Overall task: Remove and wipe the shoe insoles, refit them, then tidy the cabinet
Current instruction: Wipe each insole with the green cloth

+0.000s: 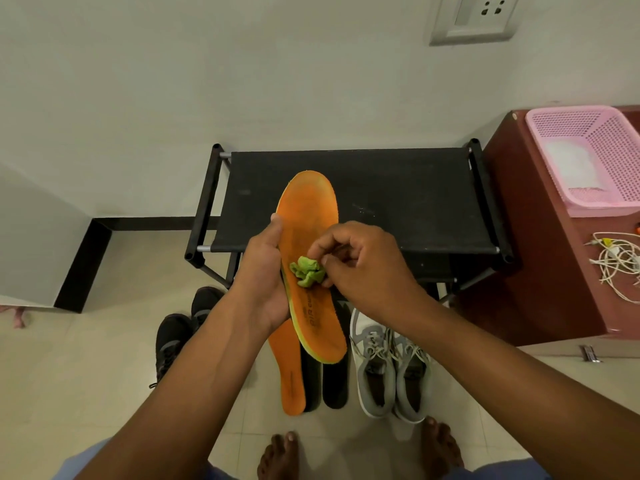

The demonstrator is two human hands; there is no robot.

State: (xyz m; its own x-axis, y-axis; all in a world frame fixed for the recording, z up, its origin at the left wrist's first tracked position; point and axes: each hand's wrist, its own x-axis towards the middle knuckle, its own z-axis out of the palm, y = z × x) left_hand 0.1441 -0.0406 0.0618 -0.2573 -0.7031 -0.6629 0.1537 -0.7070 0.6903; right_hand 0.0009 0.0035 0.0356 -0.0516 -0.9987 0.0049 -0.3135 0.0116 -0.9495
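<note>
Two hands on it: left hand (266, 271) grips the orange insole (308, 258) by its edge above the rack (398, 202), long axis running away, while right hand (360, 265) pinches a green cloth (306, 273) at mid-length, toe lying beyond.

Orange insole (313, 265) reads "AIR" (rest obscured)
</note>
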